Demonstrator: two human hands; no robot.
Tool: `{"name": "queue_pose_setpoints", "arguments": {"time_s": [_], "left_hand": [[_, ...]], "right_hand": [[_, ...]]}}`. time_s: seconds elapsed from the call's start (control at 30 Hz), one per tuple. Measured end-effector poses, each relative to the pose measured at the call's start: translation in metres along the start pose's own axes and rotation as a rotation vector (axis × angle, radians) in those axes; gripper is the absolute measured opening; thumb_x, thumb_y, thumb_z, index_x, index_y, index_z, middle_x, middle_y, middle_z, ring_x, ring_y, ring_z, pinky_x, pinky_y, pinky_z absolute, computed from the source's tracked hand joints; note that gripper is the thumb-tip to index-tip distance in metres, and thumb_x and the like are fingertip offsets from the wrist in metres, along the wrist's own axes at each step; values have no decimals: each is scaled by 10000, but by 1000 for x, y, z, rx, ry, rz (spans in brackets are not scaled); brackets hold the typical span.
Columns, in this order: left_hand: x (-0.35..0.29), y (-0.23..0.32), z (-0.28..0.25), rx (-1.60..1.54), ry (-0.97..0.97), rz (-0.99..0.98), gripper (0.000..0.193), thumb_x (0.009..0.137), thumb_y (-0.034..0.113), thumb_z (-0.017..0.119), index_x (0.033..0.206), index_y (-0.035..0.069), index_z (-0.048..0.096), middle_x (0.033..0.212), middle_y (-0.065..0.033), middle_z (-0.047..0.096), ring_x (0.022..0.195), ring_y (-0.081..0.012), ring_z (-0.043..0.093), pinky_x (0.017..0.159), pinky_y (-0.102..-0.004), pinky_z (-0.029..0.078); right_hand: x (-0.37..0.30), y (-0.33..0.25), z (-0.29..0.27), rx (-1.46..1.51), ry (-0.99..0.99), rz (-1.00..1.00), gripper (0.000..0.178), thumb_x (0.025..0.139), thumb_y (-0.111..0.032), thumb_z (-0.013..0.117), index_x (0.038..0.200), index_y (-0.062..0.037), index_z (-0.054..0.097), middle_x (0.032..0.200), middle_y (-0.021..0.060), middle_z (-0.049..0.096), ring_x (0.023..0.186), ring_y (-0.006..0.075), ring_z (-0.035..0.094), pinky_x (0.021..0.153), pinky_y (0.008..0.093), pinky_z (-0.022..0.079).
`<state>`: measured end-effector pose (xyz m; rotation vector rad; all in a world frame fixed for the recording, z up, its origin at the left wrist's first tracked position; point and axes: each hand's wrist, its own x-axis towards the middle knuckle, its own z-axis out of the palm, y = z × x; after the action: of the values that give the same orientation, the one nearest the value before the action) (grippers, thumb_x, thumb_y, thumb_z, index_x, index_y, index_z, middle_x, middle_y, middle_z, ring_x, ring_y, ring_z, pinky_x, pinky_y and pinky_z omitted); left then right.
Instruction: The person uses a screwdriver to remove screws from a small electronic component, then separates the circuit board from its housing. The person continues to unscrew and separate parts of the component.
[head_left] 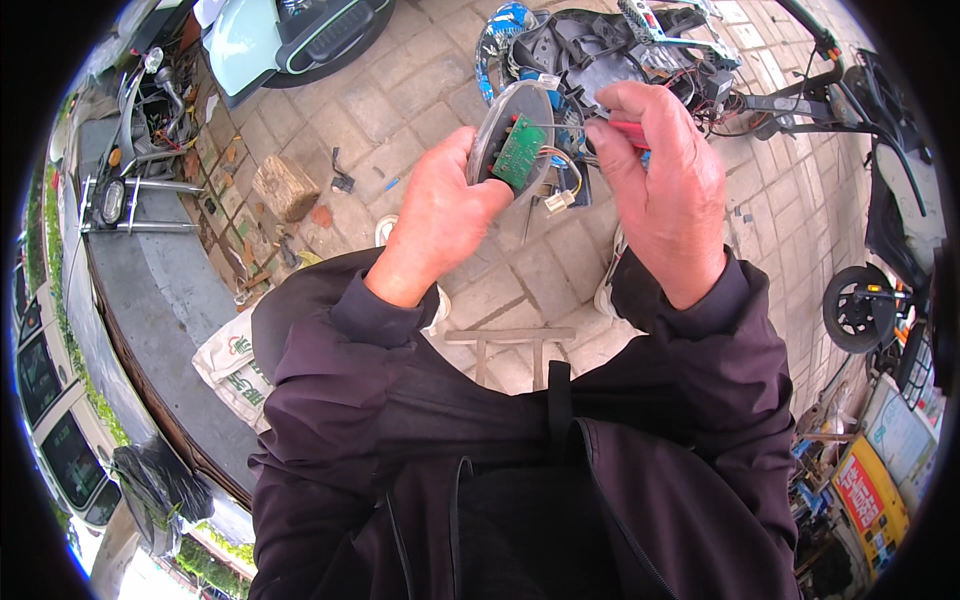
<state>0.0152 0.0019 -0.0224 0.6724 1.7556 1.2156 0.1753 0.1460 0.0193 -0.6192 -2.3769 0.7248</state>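
Clamped right fingers (612, 160) on red-handled tool (631, 132), left fingers (490, 198) on edge of housing (487, 135), risked gouging green board (518, 153) by slipping!

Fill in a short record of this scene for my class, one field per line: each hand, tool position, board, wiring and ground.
Left hand: grips a rounded, clear-rimmed plastic housing
Right hand: holds a thin metal screwdriver with a red handle
Tool position: shaft reaches the green rectangular circuit board near its top; exact contact unclear
Board: at the housing's face
Wiring: thin coloured wires lead to a white plastic connector
Ground: grey-beige paving bricks, with a rough brown wooden block on the left
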Motion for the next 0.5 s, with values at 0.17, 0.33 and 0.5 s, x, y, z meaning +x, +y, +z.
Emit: {"name": "queue_pose_setpoints", "arguments": {"time_s": [0.17, 0.33, 0.5], "left_hand": [[2, -4, 0, -140, -20, -11, 374, 837, 2, 648, 1210, -21, 666, 986, 8, 666, 836, -64, 576, 741, -248, 479], [2, -6, -1, -102, -51, 11, 371, 844, 0, 647, 1215, -18, 664, 1004, 11, 667, 854, -63, 578, 760, -243, 474], [2, -6, -1, -112, -72, -9, 368, 846, 3, 649, 1214, -16, 665, 1013, 10, 669, 860, -65, 579, 762, -244, 473]], "right_hand": [[4, 3, 2, 92, 25, -85, 344, 942, -42, 790, 1252, -29, 641, 1007, 101, 730, 932, 256, 752, 844, 339, 578], [3, 2, 3, 141, 87, -39, 362, 887, -46, 829, 1188, -52, 629, 1008, 106, 705, 852, 273, 740, 740, 350, 582], [3, 5, 0, 6, 48, -31, 323, 886, -48, 829, 1147, -59, 640, 995, 100, 706, 820, 269, 731, 729, 357, 588]]}}
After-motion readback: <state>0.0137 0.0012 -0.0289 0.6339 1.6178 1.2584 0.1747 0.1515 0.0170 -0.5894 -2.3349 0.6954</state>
